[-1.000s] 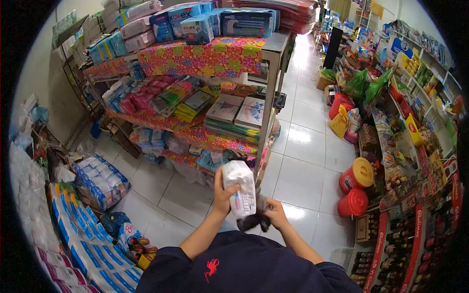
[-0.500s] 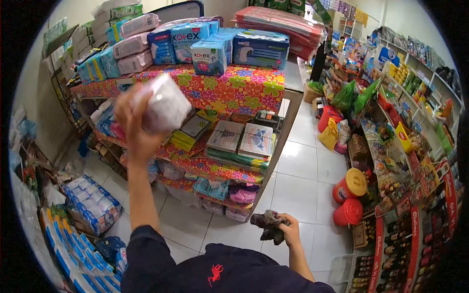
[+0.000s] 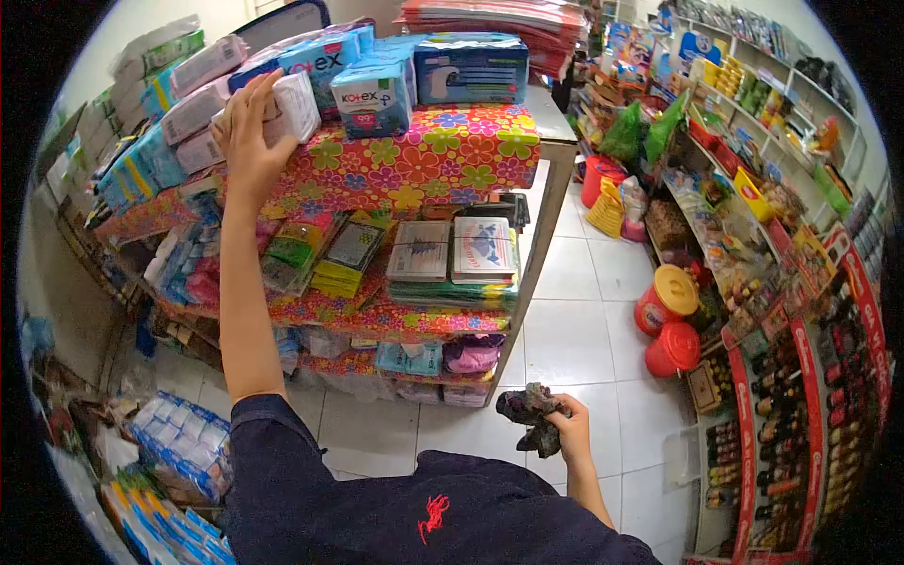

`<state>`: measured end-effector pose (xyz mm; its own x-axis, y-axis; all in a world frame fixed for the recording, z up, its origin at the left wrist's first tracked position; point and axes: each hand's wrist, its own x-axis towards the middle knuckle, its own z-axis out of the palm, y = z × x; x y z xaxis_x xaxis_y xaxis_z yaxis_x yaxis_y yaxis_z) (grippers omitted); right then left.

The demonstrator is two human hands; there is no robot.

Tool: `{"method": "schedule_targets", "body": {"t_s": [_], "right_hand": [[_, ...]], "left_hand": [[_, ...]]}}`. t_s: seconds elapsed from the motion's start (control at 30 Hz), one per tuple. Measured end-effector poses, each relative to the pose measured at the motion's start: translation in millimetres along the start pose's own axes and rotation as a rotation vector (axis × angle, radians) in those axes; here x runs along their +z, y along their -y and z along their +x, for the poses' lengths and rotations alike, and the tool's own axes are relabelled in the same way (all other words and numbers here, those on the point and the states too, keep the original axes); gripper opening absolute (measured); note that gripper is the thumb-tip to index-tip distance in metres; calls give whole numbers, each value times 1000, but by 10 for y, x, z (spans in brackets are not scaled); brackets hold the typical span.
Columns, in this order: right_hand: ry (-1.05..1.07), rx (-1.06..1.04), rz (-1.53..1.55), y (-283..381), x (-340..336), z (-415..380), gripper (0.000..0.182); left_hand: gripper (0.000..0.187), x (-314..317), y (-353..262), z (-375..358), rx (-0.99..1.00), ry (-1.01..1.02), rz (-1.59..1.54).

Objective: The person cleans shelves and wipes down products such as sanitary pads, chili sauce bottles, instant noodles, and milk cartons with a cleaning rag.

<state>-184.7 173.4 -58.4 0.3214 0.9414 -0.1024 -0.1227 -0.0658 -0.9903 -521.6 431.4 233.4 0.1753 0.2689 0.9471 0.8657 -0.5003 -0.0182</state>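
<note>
Head view. Multi-tier shelf (image 3: 556,151), each tier draped in a floral plastic cloth (image 3: 414,160) of red, yellow and green. Top tier: soft wrapped packs in pale pink and blue, among them a blue Kotex pack (image 3: 375,94) and a larger blue box (image 3: 471,68). Middle tier: flat packets in rows, two flat printed packs (image 3: 452,250) side by side near the front edge. Lowest tier: crumpled soft bags, pink and teal.

Left hand (image 3: 247,141) raised high, arm nearly straight, palm and spread fingers pressed flat on a white wrapped pack (image 3: 290,105). That pack sits on the top tier at its front left, touching the pale packs behind it and just beside the Kotex pack. Grip: fingers splayed over the pack's face; cannot tell if they curl round it.

Right hand (image 3: 570,431) held low at waist level over the white tiled floor (image 3: 584,330), elbow bent, fist closed round a dark crumpled rag (image 3: 532,419), which bunches out to the left of the fingers.

Right side: two red tubs with yellow lid (image 3: 670,301) on the floor near a wall rack of bottles and packets. Dark navy sleeve, cloth matte.
</note>
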Motion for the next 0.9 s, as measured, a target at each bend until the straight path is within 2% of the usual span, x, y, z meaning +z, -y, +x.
{"method": "schedule_targets", "body": {"t_s": [0.03, 0.1, 0.17, 0.37, 0.43, 0.5, 0.53, 0.57, 0.63, 0.67, 0.7, 0.73, 0.77, 0.8, 0.83, 0.87, 0.9], "right_hand": [[-21, -19, 9, -1, 27, -23, 24], [-58, -13, 5, 34, 85, -74, 24], [-61, 22, -21, 66, 168, -121, 24], [-49, 29, -9, 36, 312, -210, 24], [-69, 44, -4, 33, 329, -235, 24], [-71, 10, -65, 2, 277, -253, 23], [-28, 39, 22, -2, 224, -266, 22], [-78, 47, 35, 1, 169, -277, 22], [-19, -18, -43, 31, 6, -294, 24], [-10, -53, -49, 69, -103, -296, 27], [2, -94, -57, 95, -210, -305, 30], [11, -112, -68, 87, -326, -319, 31], [22, -133, -84, 89, -478, -333, 32], [6, -148, -84, 140, -634, -382, 32], [-9, -159, -85, 187, -814, -457, 32], [-26, -143, -92, 210, -1024, -540, 32], [-56, -145, -100, 194, -1247, -624, 32]], "left_hand": [[57, -14, 13, 6, 6, 6, -18], [53, -27, 95, 4, 34, 45, -289], [50, 10, 135, -46, 77, 29, -315], [48, -14, 100, -120, 192, -173, -26], [43, -129, -49, -191, 108, -228, -149], [32, -191, -294, -431, 32, -312, -463], [28, -112, -313, -641, 124, -307, -694], [23, 40, -363, -896, 214, -297, -936], [18, 126, -1005, -1381, 235, 33, -761], [17, 179, -1436, -1587, 179, 239, -852], [17, 302, -1718, -1856, 184, 433, -855], [21, 528, -1904, -2323, 108, 602, -906], [34, 622, -2244, -2691, -108, 834, -1035], [58, 562, -2649, -2835, -249, 990, -1185], [74, 567, -3023, -3034, -357, 1053, -1411], [78, 608, -3304, -3193, -474, 1194, -1529], [64, 594, -3654, -3244, -635, 1225, -1636]]}}
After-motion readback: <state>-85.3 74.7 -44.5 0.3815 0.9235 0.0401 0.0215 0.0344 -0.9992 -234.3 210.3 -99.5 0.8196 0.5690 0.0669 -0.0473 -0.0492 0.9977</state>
